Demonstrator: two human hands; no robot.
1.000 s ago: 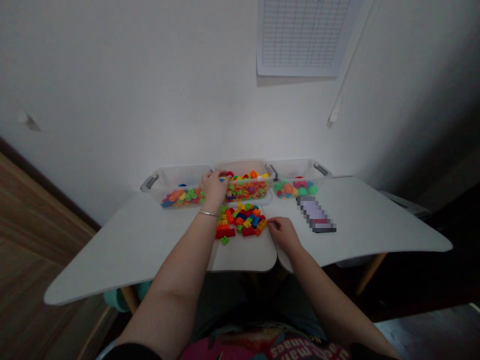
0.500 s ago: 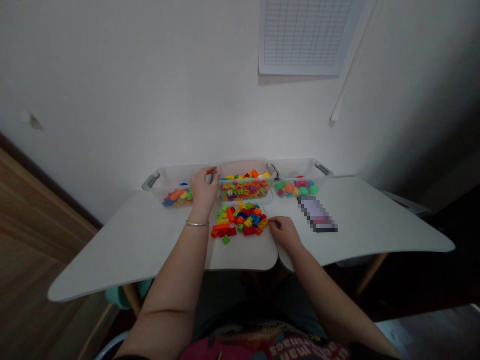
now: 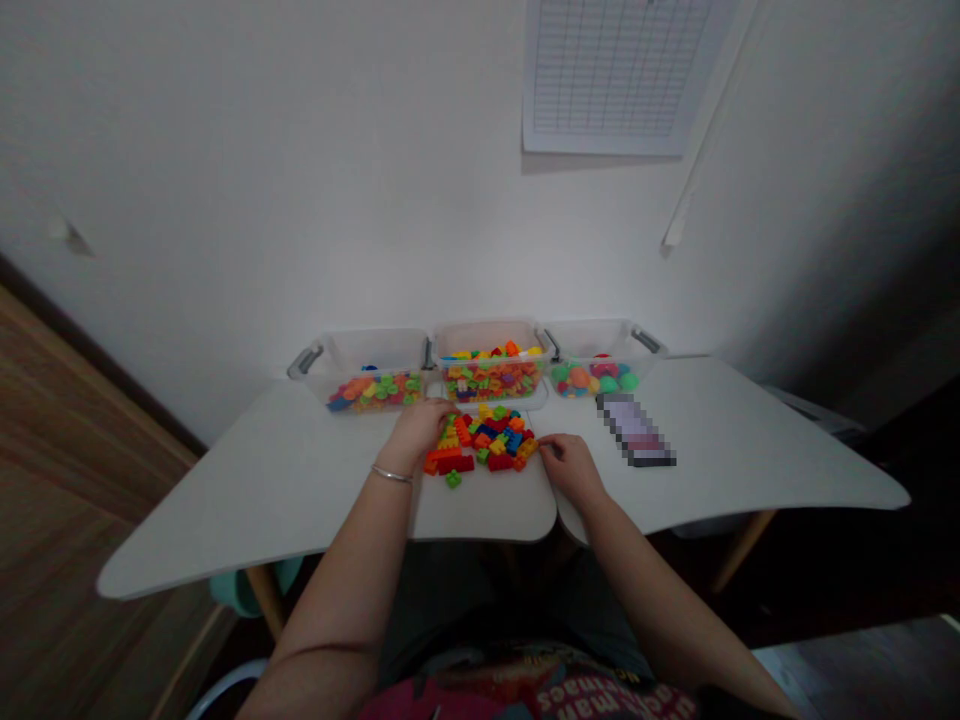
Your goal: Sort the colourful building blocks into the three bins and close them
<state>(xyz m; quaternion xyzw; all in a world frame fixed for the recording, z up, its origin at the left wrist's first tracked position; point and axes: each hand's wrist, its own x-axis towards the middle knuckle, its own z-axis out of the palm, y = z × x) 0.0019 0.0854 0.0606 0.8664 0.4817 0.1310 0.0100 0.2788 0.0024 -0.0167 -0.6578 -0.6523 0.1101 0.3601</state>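
A pile of small coloured building bricks lies on the white table in front of me. My left hand, with a bracelet on the wrist, rests at the pile's left edge, its fingers curled down onto the bricks; what it grips is hidden. At the pile's right edge sits my right hand, its fingers bent toward an orange brick. Behind the pile stand three clear bins: a left bin and a middle bin with bricks, and a right bin with rounded coloured pieces.
A blurred dark rectangular object lies flat to the right of the pile. A lone green brick sits near the table's front edge. The table backs onto a white wall with a gridded sheet. Wooden floor shows at the left.
My left hand came back from the bins at the rear, down to the left edge of the brick pile. My right hand stayed where it was.
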